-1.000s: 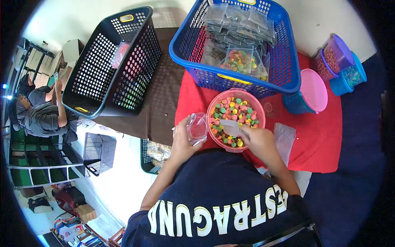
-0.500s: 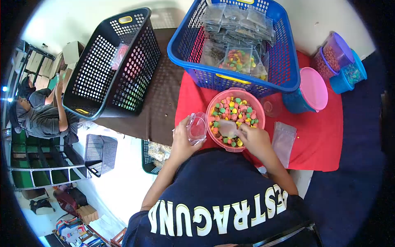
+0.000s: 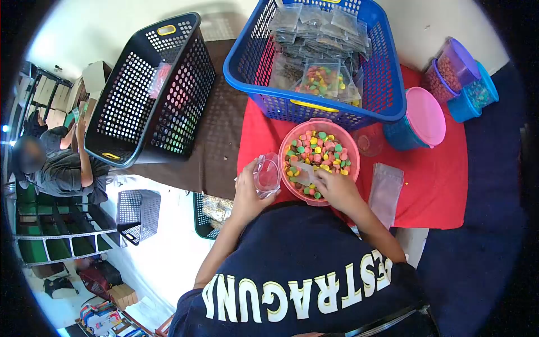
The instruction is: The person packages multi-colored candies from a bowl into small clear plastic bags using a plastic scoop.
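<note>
My left hand (image 3: 247,194) is wrapped round a clear cup-like piece (image 3: 267,173) with a see-through plastic bag about it, just left of the pink bowl. Colourful button-shaped candies (image 3: 331,150), in pink, green, yellow and brown, fill the pink bowl (image 3: 284,147). Inside the bowl, my right hand (image 3: 339,190) grips a translucent scoop (image 3: 304,173) whose blade sits among the candies. How much the scoop carries is hard to tell. Flat clear bags (image 3: 386,191) lie on the red cloth, right of the bowl.
A blue basket (image 3: 255,91) with filled packets stands behind the bowl; a black basket (image 3: 185,106) is at its left. To the right are a pink-lidded tub (image 3: 425,118) and smaller lidded tubs (image 3: 460,62). Another person (image 3: 62,163) works at far left.
My right hand has shifted the scoop slightly left within the candies and tilted it. My left hand keeps its hold on the cup-like piece and bag.
</note>
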{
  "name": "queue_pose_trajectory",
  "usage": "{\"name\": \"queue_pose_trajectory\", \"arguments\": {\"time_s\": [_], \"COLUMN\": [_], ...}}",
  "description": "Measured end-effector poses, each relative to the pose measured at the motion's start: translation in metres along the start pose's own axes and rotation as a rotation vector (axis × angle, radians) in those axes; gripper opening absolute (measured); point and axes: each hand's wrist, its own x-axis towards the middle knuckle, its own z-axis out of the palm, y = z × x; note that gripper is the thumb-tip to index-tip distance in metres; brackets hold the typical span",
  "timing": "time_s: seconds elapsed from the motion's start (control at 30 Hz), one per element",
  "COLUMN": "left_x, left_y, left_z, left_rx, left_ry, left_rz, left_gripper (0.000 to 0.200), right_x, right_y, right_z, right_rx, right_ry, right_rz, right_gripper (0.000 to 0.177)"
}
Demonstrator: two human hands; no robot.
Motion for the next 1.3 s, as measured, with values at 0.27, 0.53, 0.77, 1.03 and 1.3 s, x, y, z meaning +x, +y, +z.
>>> {"name": "queue_pose_trajectory", "arguments": {"time_s": [0.27,0.53,0.77,1.03,1.3], "left_x": [-0.001,0.0,0.0,0.0,-0.004], "left_y": [-0.001,-0.002,-0.002,0.0,-0.001], "left_z": [0.0,0.0,-0.001,0.001,-0.001], "left_rx": [-0.022,-0.01,0.002,0.027,0.031], "left_ry": [-0.003,-0.007,-0.027,-0.025,0.018], "left_rz": [-0.025,-0.014,-0.011,0.009,0.031], "left_gripper": [0.097,0.098,0.099,0.099,0.098], "right_x": [0.004,-0.001,0.001,-0.015,-0.013], "right_y": [0.004,0.006,0.027,-0.034,-0.042], "right_z": [-0.02,-0.035,-0.04,-0.053,-0.062], "right_rx": [0.387,0.389,0.353,0.449,-0.033], "right_ry": [-0.07,0.049,0.113,0.139,0.26], "right_rz": [0.073,0.171,0.131,-0.029,-0.121], "right_gripper": [0.022,0.02,0.019,0.018,0.021]}}
